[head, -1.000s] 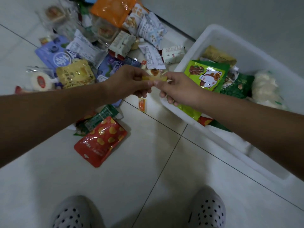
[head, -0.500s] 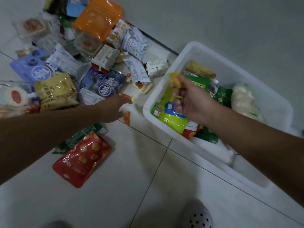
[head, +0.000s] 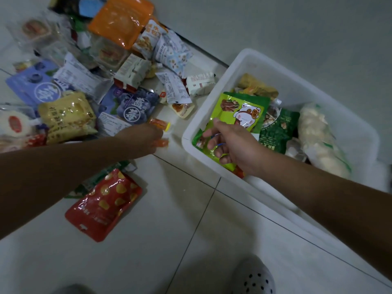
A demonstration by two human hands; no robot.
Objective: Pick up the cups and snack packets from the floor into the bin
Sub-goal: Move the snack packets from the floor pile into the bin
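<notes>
Pale glazed floor tiles [head: 212, 240] fill the view. On them, from 1 to 4 o'clock, stands the big white plastic bin [head: 214, 94], already partly loaded. A lime-green foil pouch with a cartoon animal [head: 239, 115] lies on top towards the bin's 9 o'clock side, with a dark green packet [head: 277, 130] and a bag of pale puffed snacks [head: 320, 139] beside it.

The heap of loose snack packets [head: 84, 81] waiting on the floor spreads from 9 to 12 o'clock. It has an orange foil pouch [head: 121, 20] at its far end, and a yellow crinkly pack [head: 67, 116] and a purple-blue pouch [head: 135, 105] nearer. A red pouch printed with yellow crisps [head: 104, 203] lies apart at 7 o'clock.

The right hand [head: 231, 143] hovers over the bin's near-left corner, fingers spread and loosely bent, holding nothing. The left hand [head: 144, 139] reaches to the floor just left of the bin, its back to the camera. A small orange sachet with a yellow end [head: 158, 124] shows at 1 o'clock of its knuckles. A second orange sachet [head: 163, 143] shows at its fingertips; whether the fingers grip it I cannot tell.

Both sachets look featherlight, limp and slick-filmed, so they would probably slide under a flat press. A thumb-and-finger pinch on a crimped end seal seems the surest hold.
</notes>
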